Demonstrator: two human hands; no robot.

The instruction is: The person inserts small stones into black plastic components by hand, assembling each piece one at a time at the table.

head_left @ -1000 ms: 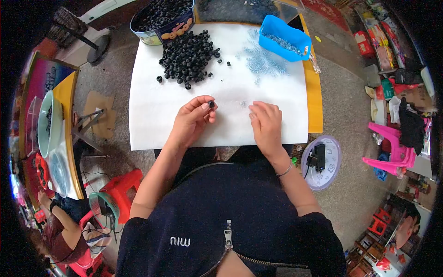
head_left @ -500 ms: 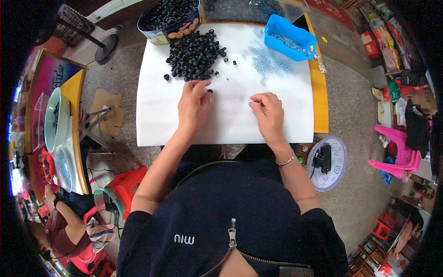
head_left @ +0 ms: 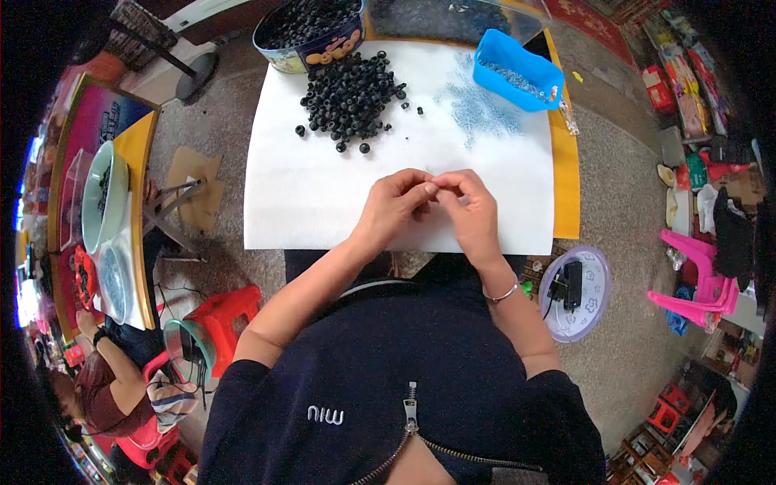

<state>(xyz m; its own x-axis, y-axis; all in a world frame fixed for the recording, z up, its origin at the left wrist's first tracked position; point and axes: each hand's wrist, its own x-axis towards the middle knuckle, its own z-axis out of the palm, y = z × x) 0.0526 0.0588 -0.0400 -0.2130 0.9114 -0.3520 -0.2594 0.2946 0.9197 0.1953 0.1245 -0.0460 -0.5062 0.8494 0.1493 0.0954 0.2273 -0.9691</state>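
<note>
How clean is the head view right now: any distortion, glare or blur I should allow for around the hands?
Head view: strong fisheye, black corners, side tables bent; white sheet bright, its texture faint; clear pieces blend into it; left hand and right hand fairly sharp, but whatever is between their fingertips is too small to tell.

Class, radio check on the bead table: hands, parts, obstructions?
Left hand and right hand meeting at fingertips, grip contents hidden. Black pieces heaped beyond left hand; clear bits beside blue scoop. Nothing seen between hands and heap.
</note>
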